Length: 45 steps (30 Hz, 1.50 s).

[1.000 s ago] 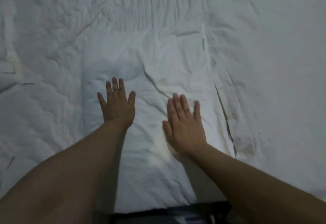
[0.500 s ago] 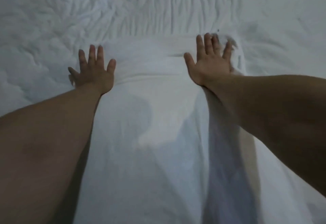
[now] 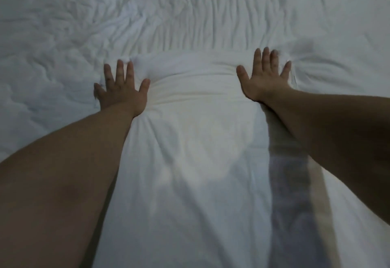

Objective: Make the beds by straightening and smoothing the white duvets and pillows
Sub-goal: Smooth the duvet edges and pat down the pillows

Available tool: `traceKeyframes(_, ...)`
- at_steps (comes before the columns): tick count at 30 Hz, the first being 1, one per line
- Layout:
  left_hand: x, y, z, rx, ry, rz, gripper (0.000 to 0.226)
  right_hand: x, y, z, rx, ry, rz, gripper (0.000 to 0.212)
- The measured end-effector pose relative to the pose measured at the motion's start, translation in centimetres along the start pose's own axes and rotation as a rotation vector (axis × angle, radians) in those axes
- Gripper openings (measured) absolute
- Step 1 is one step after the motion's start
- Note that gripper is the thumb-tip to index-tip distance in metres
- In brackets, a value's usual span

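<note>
Duvet point(image 3: 190, 10): white cloth fills my whole view; close ridges crowd the far side and the left; the right lies flatter; I see no bed edge anywhere.
Smooth layer point(image 3: 194, 162): a flatter white panel lying on the duvet, in the middle of the view; its long axis runs straight away from me; I cannot tell whether it is a pillow or a folded-over part of the duvet.
Far edge point(image 3: 190, 60): the panel ends in a soft rounded hem lying crosswise between the two hands; the ridged band begins just beyond it.
Grey fold point(image 3: 295, 183): a shaded strip along the panel's right side, beside the right forearm.
Left hand point(image 3: 122, 92): palm down at the panel's far left corner; fingers point(image 3: 120, 69) straight and spread, gripping nothing.
Right hand point(image 3: 263, 79): palm down at the far right corner; fingers point(image 3: 265, 56) straight and fanned, flat on the cloth; it sits slightly farther out than the left.
Coming move, as I judge it: the wrinkles lie ahead of both sets of fingertips, the right hand a touch nearer; pushing on along the long axis or sweeping outward looks open; both arms look stretched, so reach may limit it.
</note>
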<state>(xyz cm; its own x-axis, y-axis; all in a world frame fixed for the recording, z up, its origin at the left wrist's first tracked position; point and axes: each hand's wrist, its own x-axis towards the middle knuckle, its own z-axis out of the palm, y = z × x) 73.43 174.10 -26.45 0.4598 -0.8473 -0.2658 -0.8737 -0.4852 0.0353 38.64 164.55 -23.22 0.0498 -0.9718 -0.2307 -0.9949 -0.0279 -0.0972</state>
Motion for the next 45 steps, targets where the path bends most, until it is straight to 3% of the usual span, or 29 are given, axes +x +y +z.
traceKeyframes(5, -2.9, 2.5, -4.3, -0.002, -0.146, -0.129, 0.076, -10.2, -3.8, -1.9, 0.032, -0.027, -0.219, 0.087)
traceKeyframes(7, -8.0, 5.5, -5.1, -0.077, -0.155, -0.093, 0.074, -14.3, -3.6, -1.3, 0.004, -0.065, -0.301, 0.082)
traceKeyframes(11, -19.2, 5.1, -1.4, 0.043, 0.037, 0.269, 0.071, -15.6, -1.0, 0.3, -0.049, -0.052, -0.296, 0.075)
traceKeyframes(15, -19.2, -1.9, -0.9, 0.190, 0.012, 0.166, 0.073, -15.8, 1.2, -0.2, -0.128, -0.014, -0.199, 0.075)
traceKeyframes(18, -21.6, 0.4, -1.0, 0.087, 0.021, 0.035, 0.072, -18.9, -0.1, -1.3, -0.067, -0.097, -0.086, 0.078)
traceKeyframes(22, -30.3, 4.7, 0.8, 0.036, 0.029, 0.202, 0.068, -28.5, -0.9, 0.0, -0.033, -0.149, -0.284, 0.075)
traceKeyframes(26, -34.8, -2.6, 2.9, 0.112, 0.040, 0.256, 0.067, -32.0, 5.2, 0.9, -0.147, -0.144, -0.298, 0.068)
traceKeyframes(29, -36.8, -6.5, 3.5, 0.092, 0.018, 0.131, 0.069, -33.0, 6.3, 0.6, -0.190, -0.122, -0.169, 0.071)
traceKeyframes(31, -38.2, -5.1, 3.5, 0.022, 0.016, 0.055, 0.073, -35.4, 4.2, 0.4, -0.134, -0.153, -0.150, 0.075)
traceKeyframes(36, -43.4, -0.7, 3.8, 0.051, 0.022, 0.337, 0.070, -43.2, 1.7, 2.8, -0.139, -0.191, -0.475, 0.075)
traceKeyframes(41, -43.7, -4.5, 5.9, 0.116, 0.044, 0.422, 0.069, -43.6, 4.0, 4.6, -0.208, -0.200, -0.525, 0.071)
traceKeyframes(45, -45.7, -9.4, 8.1, 0.062, 0.047, 0.235, 0.074, -44.1, 5.9, 5.3, -0.224, -0.160, -0.455, 0.073)
